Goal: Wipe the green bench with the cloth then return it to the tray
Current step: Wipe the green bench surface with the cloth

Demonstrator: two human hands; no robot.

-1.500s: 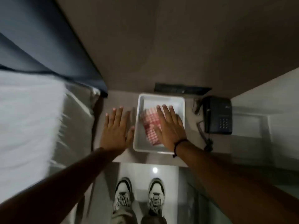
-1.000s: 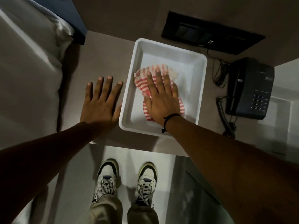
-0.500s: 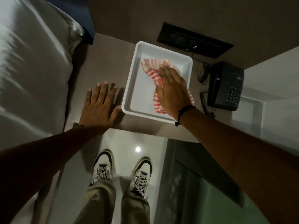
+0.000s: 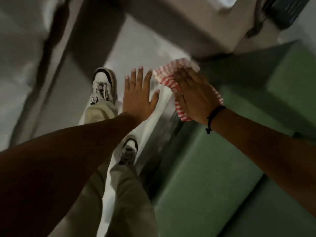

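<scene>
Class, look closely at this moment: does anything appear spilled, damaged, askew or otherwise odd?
Nothing stands out. The right hand holds the red-striped cloth in the air beside the green bench; the left hand is open and empty. No spill or damage shows, though the picture is blurred.

- One head-worn view, blurred, facing steeply down, close over both outstretched arms.
- Green bench (image 4: 213, 177) lies right, floor (image 4: 140, 48) and shoes (image 4: 102, 84) left.

Bare forearms, a black cord bracelet (image 4: 212, 118) on the right wrist, beige trousers (image 4: 126, 194), white-and-black sneakers (image 4: 102, 84)
</scene>
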